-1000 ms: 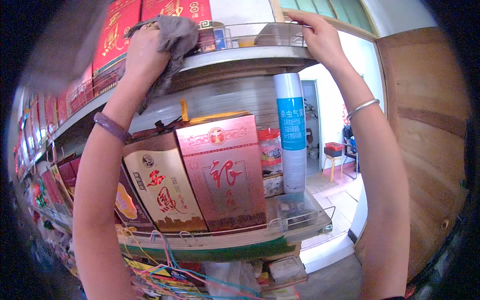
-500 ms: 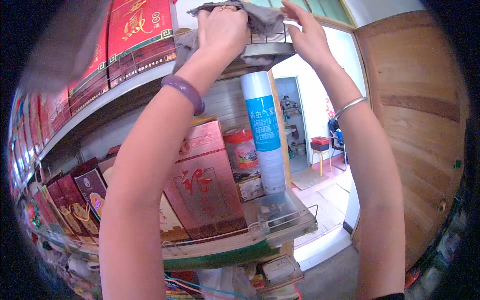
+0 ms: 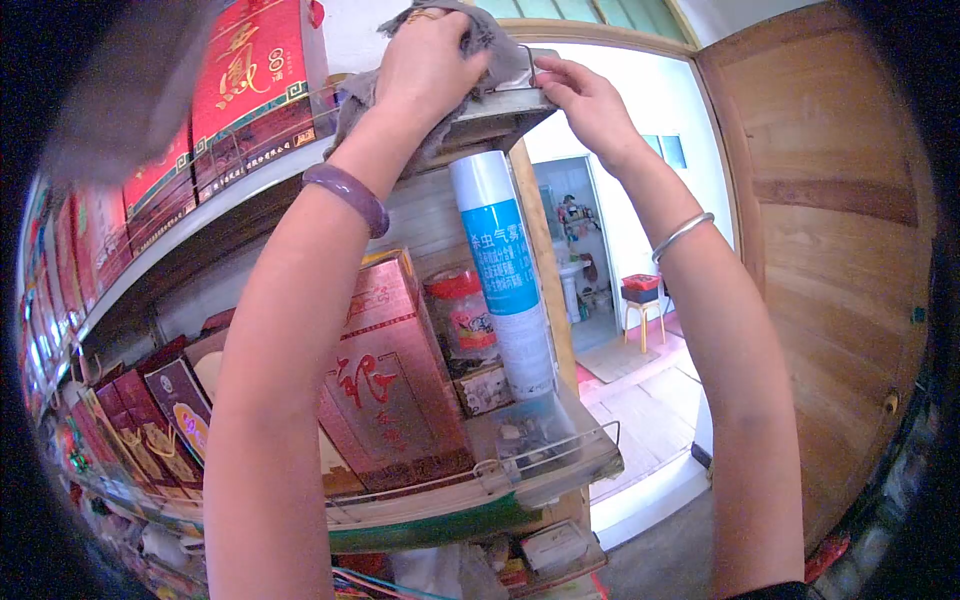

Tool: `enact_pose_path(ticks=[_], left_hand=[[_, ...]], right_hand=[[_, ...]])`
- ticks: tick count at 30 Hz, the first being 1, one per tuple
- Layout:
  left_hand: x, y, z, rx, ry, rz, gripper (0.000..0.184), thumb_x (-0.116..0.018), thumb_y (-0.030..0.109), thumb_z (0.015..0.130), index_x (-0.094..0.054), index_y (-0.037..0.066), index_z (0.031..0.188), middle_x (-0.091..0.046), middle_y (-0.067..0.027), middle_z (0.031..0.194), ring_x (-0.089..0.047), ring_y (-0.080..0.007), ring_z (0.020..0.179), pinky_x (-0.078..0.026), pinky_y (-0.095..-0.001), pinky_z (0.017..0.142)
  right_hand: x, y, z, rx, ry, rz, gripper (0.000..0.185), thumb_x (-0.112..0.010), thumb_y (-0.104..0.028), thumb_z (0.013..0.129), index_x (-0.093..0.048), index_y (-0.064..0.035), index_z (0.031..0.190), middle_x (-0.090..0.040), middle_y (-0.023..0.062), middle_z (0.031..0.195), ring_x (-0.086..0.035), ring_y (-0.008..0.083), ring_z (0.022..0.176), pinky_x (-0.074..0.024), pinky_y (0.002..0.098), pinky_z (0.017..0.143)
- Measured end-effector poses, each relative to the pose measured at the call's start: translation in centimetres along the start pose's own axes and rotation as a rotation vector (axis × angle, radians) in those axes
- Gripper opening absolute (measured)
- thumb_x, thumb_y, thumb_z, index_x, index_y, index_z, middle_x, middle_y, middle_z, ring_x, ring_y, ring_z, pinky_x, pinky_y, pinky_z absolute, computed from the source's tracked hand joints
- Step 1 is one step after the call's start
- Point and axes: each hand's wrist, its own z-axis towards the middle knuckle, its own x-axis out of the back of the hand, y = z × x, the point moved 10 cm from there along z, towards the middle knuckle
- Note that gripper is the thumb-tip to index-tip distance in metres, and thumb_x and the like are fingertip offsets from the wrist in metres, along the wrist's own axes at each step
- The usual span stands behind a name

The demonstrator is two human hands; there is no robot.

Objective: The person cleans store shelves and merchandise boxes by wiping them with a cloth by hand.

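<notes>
A grey cloth (image 3: 485,45) lies bunched over the end of the upper shelf (image 3: 500,101), with my left hand (image 3: 425,62) closed on it. My right hand (image 3: 585,100) pinches the wire rail at that shelf's right corner, thumb and finger around the thin metal. Below them a white and blue spray can (image 3: 503,270) stands on the middle shelf, leaning slightly. Beside the can are a red-lidded jar (image 3: 465,315) and a pink box (image 3: 395,390), the latter partly covered by my left forearm.
Red boxes (image 3: 250,75) line the upper shelf at the left. Dark boxes (image 3: 150,410) fill the middle shelf's left part. A wooden door (image 3: 830,230) stands at the right, beside a doorway showing a stool (image 3: 643,315) with a red and black box.
The left hand has moved right along the upper shelf with the cloth, closer to the right hand. The right hand's fingers have closed at the rail corner. The view has shifted right.
</notes>
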Motion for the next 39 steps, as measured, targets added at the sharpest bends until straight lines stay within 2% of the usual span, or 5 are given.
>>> enact_pose_path(ticks=[8,11,24,32,39], left_hand=[[-1.9,1.1,0.2,0.071,-0.375,0.136,0.048,-0.07,0.037,0.07,-0.056,0.001,0.098,-0.06,-0.0211,0.097,-0.058,-0.0348,0.092,-0.047,-0.0437,0.078],[-1.0,1.5,0.5,0.085,-0.226,0.184,0.023,-0.065,0.028,0.073,-0.064,0.007,0.08,-0.064,-0.011,0.091,-0.06,-0.0277,0.089,-0.046,-0.0399,0.076],[-2.9,1.3,1.4,-0.158,-0.214,0.17,0.043,-0.068,0.037,0.072,-0.056,0.002,0.096,-0.062,-0.019,0.09,-0.058,-0.0383,0.087,-0.046,-0.0449,0.076],[-3.9,-2.3,1.8,0.226,-0.326,0.111,0.042,-0.064,0.042,0.076,-0.059,0.004,0.095,-0.062,-0.0192,0.083,-0.06,-0.037,0.079,-0.047,-0.0419,0.069],[-3.6,0.5,1.2,-0.048,-0.34,0.24,0.043,-0.064,0.041,0.077,-0.056,0.004,0.097,-0.06,-0.0203,0.085,-0.058,-0.0384,0.082,-0.046,-0.0432,0.071]], right_hand=[[-0.9,-0.2,-0.7,-0.06,-0.045,-0.142,0.037,-0.048,-0.011,0.088,-0.049,-0.0041,0.124,-0.057,0.0084,0.11,-0.051,0.0166,0.106,-0.0378,0.027,0.093],[-1.0,-0.8,-1.1,-0.089,-0.039,-0.158,0.038,-0.048,-0.01,0.088,-0.047,-0.0038,0.126,-0.056,0.0093,0.112,-0.051,0.0179,0.107,-0.0372,0.0274,0.094],[-0.4,-1.4,-1.4,-0.067,-0.144,0.009,0.038,-0.051,-0.01,0.086,-0.049,-0.0023,0.123,-0.058,0.0096,0.114,-0.052,0.018,0.107,-0.0371,0.028,0.095],[0.0,1.1,0.6,0.174,-0.199,0.13,0.039,-0.056,-0.017,0.079,-0.056,-0.0021,0.115,-0.063,0.0128,0.104,-0.06,0.0216,0.096,-0.045,0.0302,0.087],[1.0,0.9,-0.3,0.23,-0.205,0.161,0.039,-0.057,-0.019,0.08,-0.056,-0.003,0.116,-0.063,0.0115,0.104,-0.06,0.0212,0.096,-0.0462,0.0311,0.086]])
